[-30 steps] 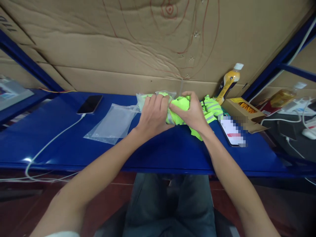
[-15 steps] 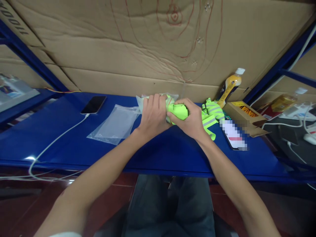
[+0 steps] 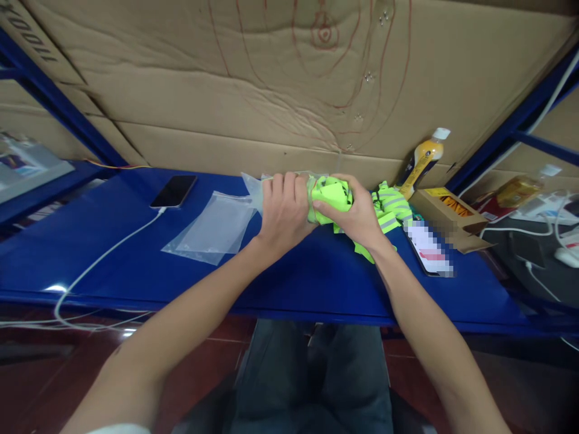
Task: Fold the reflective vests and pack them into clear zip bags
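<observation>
My left hand (image 3: 286, 208) is wrapped round a clear plastic bag (image 3: 254, 188), whose end sticks out to the left of my fingers. Bunched neon-yellow fabric (image 3: 331, 194) bulges from the bag's right end, and my right hand (image 3: 359, 211) grips it with the thumb in front. Strips of this fabric hang below my right palm. Behind the right wrist lies more neon-yellow fabric with grey reflective bands (image 3: 392, 204); I cannot tell whether it joins the held bunch. Flat clear zip bags (image 3: 210, 228) lie on the blue table left of my left hand.
A phone (image 3: 174, 191) with a white cable lies on the table (image 3: 113, 253) at the left. Another phone (image 3: 429, 250), a yellow-labelled bottle (image 3: 423, 160) and an open cardboard box (image 3: 446, 211) are at the right. A cardboard panel (image 3: 181, 90) stands behind.
My right hand has shifted slightly right and its grip has loosened from a tight wad. More fabric shows between my hands, and loose strips now hang below the right hand.
</observation>
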`<state>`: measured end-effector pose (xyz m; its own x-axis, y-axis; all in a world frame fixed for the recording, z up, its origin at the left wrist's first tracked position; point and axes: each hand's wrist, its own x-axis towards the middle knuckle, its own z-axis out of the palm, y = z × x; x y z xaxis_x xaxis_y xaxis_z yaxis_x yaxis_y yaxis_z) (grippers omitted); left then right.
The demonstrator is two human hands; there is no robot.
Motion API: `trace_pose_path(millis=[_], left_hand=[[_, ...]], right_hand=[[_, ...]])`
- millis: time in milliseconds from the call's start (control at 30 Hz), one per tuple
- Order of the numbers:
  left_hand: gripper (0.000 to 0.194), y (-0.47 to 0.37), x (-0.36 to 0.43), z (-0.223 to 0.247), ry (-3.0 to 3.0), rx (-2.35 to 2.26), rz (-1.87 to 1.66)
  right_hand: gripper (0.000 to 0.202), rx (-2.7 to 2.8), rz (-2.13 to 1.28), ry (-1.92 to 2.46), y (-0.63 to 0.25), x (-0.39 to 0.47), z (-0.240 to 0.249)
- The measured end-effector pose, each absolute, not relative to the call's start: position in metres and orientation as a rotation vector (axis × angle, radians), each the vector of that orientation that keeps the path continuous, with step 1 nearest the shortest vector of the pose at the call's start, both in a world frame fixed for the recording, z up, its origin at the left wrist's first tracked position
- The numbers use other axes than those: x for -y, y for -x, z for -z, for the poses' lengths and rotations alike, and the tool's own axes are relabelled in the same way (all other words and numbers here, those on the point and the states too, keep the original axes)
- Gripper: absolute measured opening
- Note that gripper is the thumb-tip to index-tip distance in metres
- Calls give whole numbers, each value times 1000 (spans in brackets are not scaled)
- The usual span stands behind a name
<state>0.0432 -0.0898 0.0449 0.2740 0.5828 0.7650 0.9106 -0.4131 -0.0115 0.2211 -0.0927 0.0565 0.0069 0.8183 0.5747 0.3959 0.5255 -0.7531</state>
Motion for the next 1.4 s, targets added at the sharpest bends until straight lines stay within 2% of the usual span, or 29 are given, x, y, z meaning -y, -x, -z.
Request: trace_pose_path(millis=[167,367,533,733,933,1133,1400], left_hand=[[48,-45,91,-48,2043,1467,961],[45,-42,89,-47,2104,1478,995],[41,-38,84,-45,2093,1422,1044],[55,-30,75,-43,2269,1132,1044],[61,-26,66,-36,2337,971,1036],[64,-29,66,-31,2288,881,1128],[54,-33,67,-27,2301,1002,1163]], right_hand=[[50,1604,-367,1029,-211,102,-58],[37,1632,-178,924,-205,107,-50],[37,1646,-30,888,-203,109,-47],[45,1745,-323,910,-215,107,-55],[70,1676,-430,987,-215,98,-49],[50,1594,-144,1016,-208,96,-45],[43,1617,-170,1031,-213,82,-39]])
